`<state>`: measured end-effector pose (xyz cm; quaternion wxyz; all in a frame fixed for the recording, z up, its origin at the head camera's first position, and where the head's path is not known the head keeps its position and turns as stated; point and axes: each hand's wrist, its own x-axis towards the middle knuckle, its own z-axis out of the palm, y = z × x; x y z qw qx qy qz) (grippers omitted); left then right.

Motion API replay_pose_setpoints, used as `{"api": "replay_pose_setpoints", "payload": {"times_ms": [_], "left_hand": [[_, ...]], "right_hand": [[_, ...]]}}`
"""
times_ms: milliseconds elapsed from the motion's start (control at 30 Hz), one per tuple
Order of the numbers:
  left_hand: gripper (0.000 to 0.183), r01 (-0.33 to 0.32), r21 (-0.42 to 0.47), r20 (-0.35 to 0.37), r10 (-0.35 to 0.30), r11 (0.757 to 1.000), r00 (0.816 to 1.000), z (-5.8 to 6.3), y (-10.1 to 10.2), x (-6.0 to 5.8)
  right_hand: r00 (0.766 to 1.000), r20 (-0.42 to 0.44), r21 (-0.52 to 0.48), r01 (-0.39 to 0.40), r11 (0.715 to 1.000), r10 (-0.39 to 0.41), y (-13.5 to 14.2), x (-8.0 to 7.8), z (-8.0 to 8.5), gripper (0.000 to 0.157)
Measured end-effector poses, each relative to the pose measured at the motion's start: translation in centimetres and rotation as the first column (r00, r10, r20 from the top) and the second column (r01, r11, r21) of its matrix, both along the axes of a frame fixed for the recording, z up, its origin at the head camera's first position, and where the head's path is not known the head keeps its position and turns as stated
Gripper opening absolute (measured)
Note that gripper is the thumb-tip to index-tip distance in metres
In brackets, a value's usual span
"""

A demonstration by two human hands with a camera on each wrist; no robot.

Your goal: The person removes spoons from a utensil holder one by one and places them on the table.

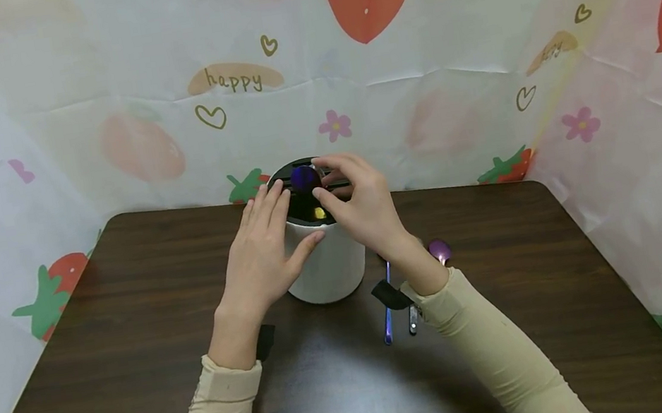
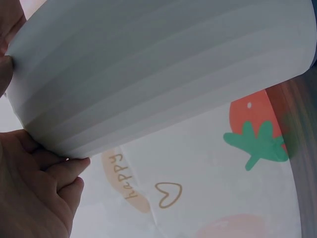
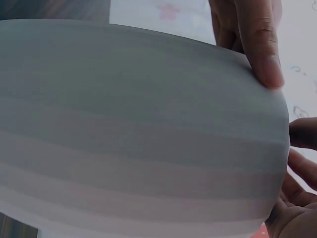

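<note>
A white ribbed cylindrical utensil holder with a black slotted top stands on the table. Over that top shows the dark blue-purple bowl of a spoon. My right hand has its thumb and index fingertips at the edges of the bowl, pinching it; the handle is hidden. With fingers extended, my left hand rests on the holder's left rim, thumb along its front. In the left wrist view the holder's wall hides most of the top. A small yellow patch shines on the black top.
Right of the holder, partly under my right forearm, lie a spoon with a purple bowl and a blue-purple utensil handle. The dark wooden table backs onto a strawberry-printed cloth.
</note>
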<state>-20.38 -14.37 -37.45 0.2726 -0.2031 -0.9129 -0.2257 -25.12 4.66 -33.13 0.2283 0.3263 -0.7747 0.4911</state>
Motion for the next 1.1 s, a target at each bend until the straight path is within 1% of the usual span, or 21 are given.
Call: {"api": "replay_pose_setpoints", "payload": {"times_ms": [200, 400, 533, 633, 733, 867, 1033, 1100], "left_hand": [[0.080, -0.001, 0.003, -0.004, 0.001, 1.000, 1.000, 0.0, 0.0, 0.0], [0.081, -0.006, 0.003, 0.007, 0.006, 1.000, 1.000, 0.0, 0.1, 0.1], [0.081, -0.013, 0.001, 0.012, 0.013, 1.000, 1.000, 0.1, 0.0, 0.1], [0.081, -0.009, 0.007, 0.016, 0.009, 1.000, 1.000, 0.2, -0.1, 0.0], [0.081, -0.001, 0.012, 0.020, 0.000, 1.000, 1.000, 0.2, -0.1, -0.1], [0.081, 0.003, 0.017, 0.014, -0.003, 1.000, 1.000, 0.2, -0.1, -0.2], [0.081, -0.002, 0.012, 0.007, 0.002, 1.000, 1.000, 0.2, -0.1, -0.2], [0.081, -0.006, 0.007, 0.009, 0.006, 1.000, 1.000, 0.2, -0.1, -0.2]], "right_hand": [[0.999, 0.034, 0.006, 0.027, 1.000, -0.027, -0.5, -0.2, 0.2, 0.034], [0.997, 0.073, 0.025, 0.022, 0.999, -0.024, -0.6, -0.1, 0.3, 0.030], [0.996, 0.087, 0.063, 0.023, 0.998, -0.029, -0.6, -0.1, 0.5, 0.031], [0.994, 0.103, 0.068, 0.014, 0.998, -0.021, -0.5, -0.2, 0.5, 0.032], [0.991, 0.132, 0.036, -0.012, 0.999, 0.007, -0.3, -0.2, 0.5, 0.032], [0.985, 0.160, -0.048, -0.057, 0.997, 0.064, 0.0, -0.2, 0.6, 0.033], [0.982, 0.143, -0.149, -0.100, 0.984, 0.122, 0.3, 0.2, 1.0, 0.032], [0.982, 0.131, -0.180, -0.108, 0.978, 0.133, 0.5, 0.4, 1.1, 0.033]]}}
